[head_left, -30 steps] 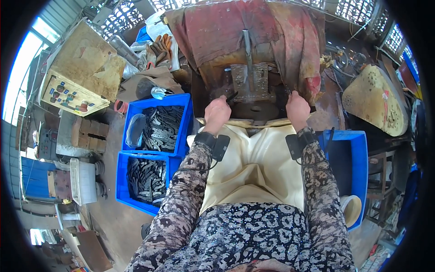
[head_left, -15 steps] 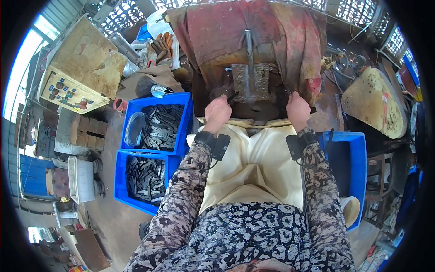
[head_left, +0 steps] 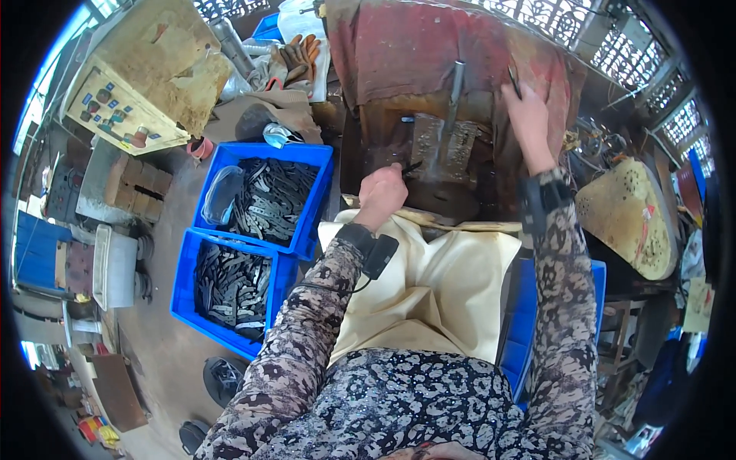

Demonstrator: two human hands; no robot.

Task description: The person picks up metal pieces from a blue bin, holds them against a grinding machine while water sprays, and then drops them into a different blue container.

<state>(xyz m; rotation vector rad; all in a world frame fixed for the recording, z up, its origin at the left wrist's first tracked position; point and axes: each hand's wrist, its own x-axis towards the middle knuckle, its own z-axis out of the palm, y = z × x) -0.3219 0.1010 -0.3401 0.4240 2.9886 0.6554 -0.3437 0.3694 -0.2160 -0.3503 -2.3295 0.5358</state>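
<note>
Left hand (head_left: 383,195): one, bare, at the near side of the machine's dark recess, as seen from where I stand. Grip closed, fingers curled around a small dark piece (head_left: 412,166), its end jutting out toward the pitted block; the rest of the piece is hidden by the hand.

Right hand (head_left: 530,123): one, bare, raised higher and farther from the body, in front of the hanging cloth. Grip narrowed, a thin dark strip (head_left: 514,79) held between thumb and fingers, pointing up and away; whether the hand touches the cloth I cannot tell.

Pitted block (head_left: 460,149): one, set in the recess between the hands, a metal post (head_left: 454,96) slanting above it.

Red cloth (head_left: 429,54): stained, draped over the machine's top and right side.

Upper blue bin (head_left: 320,188): one, left of the left hand, heaped with dark flat strips (head_left: 276,199); a clear plastic piece (head_left: 222,195) lies at its left side.

Lower blue bin (head_left: 284,287): one, just beside the upper, holding a like heap.

Third blue bin (head_left: 521,330): one, at the person's right, partly hidden behind the right sleeve.

Cream apron (head_left: 418,291): one, creased, across the lap.

Control box (head_left: 146,84): pale, worn, knobs on its face, far left.

Gloves (head_left: 295,61): orange and grey, piled behind the bins.
</note>
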